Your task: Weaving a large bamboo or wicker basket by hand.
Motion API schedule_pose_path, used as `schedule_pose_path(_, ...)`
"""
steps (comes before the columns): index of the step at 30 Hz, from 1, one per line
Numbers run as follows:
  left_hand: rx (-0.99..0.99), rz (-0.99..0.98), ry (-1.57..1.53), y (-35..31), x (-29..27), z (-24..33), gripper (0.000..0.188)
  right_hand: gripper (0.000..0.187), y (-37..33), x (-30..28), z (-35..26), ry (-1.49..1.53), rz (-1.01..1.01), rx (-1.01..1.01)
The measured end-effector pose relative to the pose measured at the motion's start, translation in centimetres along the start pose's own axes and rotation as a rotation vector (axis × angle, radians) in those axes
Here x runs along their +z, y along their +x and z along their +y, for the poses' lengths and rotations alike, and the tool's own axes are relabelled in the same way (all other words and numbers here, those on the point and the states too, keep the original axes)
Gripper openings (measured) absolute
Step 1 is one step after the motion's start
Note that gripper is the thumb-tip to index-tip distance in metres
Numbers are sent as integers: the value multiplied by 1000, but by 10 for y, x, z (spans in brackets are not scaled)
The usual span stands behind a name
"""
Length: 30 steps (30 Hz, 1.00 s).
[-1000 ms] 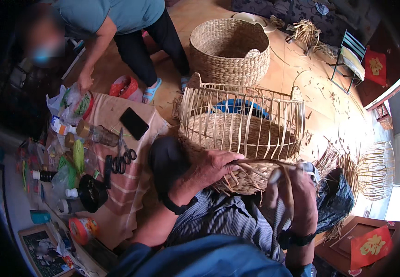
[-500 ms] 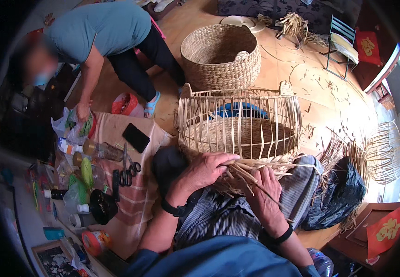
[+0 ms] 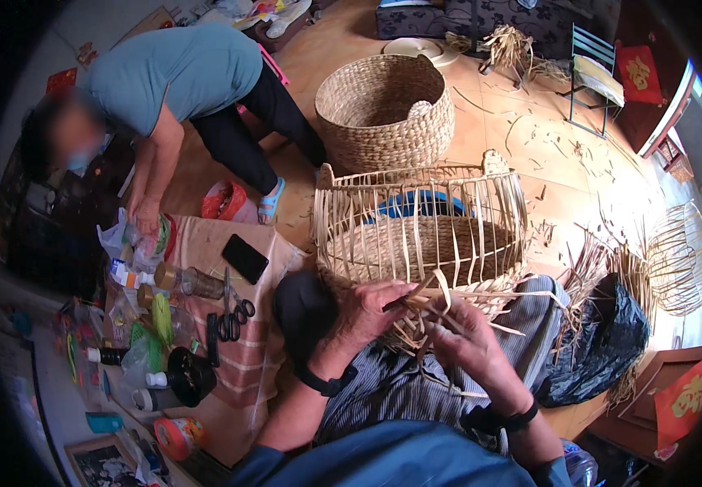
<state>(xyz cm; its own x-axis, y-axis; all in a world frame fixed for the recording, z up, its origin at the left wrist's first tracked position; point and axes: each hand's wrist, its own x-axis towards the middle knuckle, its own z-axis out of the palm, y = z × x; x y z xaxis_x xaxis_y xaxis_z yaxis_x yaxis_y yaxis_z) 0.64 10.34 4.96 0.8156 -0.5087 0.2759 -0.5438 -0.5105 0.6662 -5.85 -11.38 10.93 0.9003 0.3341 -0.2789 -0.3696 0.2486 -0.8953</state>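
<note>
A half-woven straw basket [image 3: 448,231] rests tilted against my lap, its frame of upright stakes bare above a woven lower part. My left hand [image 3: 367,315] is closed around dry plant-fibre strands [image 3: 418,302] at the basket's near edge. My right hand [image 3: 468,339] pinches strands at the same spot, its fingertips partly hidden by a looping strand. Loose strand ends stick out to the right and hang over my striped trousers. A blue round object [image 3: 416,203] shows through the stakes.
A finished woven basket [image 3: 391,140] stands beyond. To the left, a cloth-covered table [image 3: 266,243] bears a phone [image 3: 245,258], scissors [image 3: 233,319] and jars. A co-worker [image 3: 180,69] bends over its far end. At right lie straw bundles, a black plastic bag [image 3: 594,353] and a wire frame [image 3: 682,258].
My right hand has turned and shifted slightly, and a strand now loops up between my hands. The co-worker's second hand has come to the bag on the table.
</note>
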Motion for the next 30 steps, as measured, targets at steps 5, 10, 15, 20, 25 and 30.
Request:
schedule_pose_path(5,-194,50,-12,1,4,5,24,22,-13,-35,-50,186,143,-186)
schedule_pose_path(10,-192,64,20,7,3,11,19,26,3,-83,-45,700,187,-675)
schedule_pose_path(15,-240,50,66,5,7,11,16,24,24,-55,12,-371,119,-58)
schedule_pose_path(20,-142,117,43,6,6,12,13,14,63,-23,24,-1039,195,-601)
schedule_pose_path(25,-151,142,131,8,8,17,9,14,97,-10,0,-279,91,-581)
schedule_pose_path(30,-205,209,67,5,23,16,11,20,107,-40,-25,-229,247,-245)
